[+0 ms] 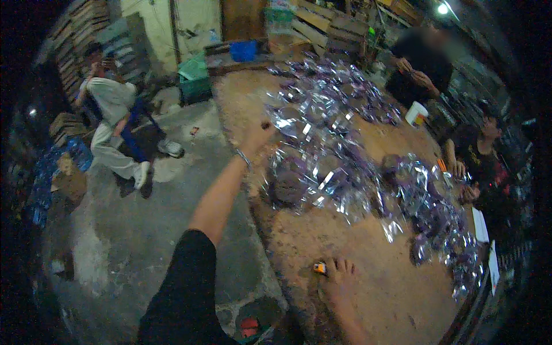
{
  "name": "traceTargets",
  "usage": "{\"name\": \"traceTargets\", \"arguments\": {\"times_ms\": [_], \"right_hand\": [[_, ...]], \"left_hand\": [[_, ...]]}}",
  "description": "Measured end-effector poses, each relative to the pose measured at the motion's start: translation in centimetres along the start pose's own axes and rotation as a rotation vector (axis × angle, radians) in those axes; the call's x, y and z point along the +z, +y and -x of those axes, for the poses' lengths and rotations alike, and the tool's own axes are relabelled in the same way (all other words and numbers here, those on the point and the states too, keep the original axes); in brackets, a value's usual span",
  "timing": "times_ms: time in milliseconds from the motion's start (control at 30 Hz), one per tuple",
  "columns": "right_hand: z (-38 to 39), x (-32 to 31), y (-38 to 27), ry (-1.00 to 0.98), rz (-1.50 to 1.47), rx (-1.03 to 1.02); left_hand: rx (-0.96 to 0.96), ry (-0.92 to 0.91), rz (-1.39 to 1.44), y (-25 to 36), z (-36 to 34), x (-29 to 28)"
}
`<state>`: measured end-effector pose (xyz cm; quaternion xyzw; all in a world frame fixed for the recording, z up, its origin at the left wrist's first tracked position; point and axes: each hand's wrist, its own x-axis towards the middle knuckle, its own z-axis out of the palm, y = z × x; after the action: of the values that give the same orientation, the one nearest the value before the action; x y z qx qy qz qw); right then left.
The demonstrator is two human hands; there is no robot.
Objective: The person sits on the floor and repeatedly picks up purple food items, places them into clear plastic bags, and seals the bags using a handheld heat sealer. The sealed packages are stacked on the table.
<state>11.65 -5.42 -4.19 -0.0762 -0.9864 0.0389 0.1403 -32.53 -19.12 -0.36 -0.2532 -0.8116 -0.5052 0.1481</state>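
Note:
My left hand (259,135), with a band at the wrist, reaches to the near-left edge of a pile of clear, shiny plastic packets with purplish-brown contents (319,115). Its fingers look curled around or against a small dark spot, too blurred to name. My right hand (342,287) rests on the brown worktable (379,259) with fingers spread, beside a small yellow and black object (320,268). A second heap of the packets (425,213) lies along the table's right side.
A seated person (109,109) is at left on the concrete floor (98,247). Two people (417,75) (483,155) are across the table, near a white bucket (416,115). A green crate (192,80), blue container (243,50) and stacked wooden pallets (313,26) stand behind.

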Motion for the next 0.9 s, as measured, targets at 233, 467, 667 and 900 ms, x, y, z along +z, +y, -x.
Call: {"name": "traceTargets", "arguments": {"times_ms": [233, 467, 667, 900], "right_hand": [[-0.3, -0.4, -0.1, -0.09, -0.16, 0.068], [0.7, -0.8, 0.3, -0.117, -0.158, 0.086], [0.1, -0.7, 0.3, -0.124, -0.139, 0.047], [0.2, -0.7, 0.4, -0.139, -0.181, 0.036]], "left_hand": [[-0.139, -0.048, -0.591, -10.6, -8.5, 2.0], [-0.098, -0.147, -0.616, -10.0, -13.1, 3.6], [0.092, -0.295, -0.733, -12.8, -14.3, 5.3], [-0.011, -0.358, -0.372, -13.4, -13.8, 7.0]]}}
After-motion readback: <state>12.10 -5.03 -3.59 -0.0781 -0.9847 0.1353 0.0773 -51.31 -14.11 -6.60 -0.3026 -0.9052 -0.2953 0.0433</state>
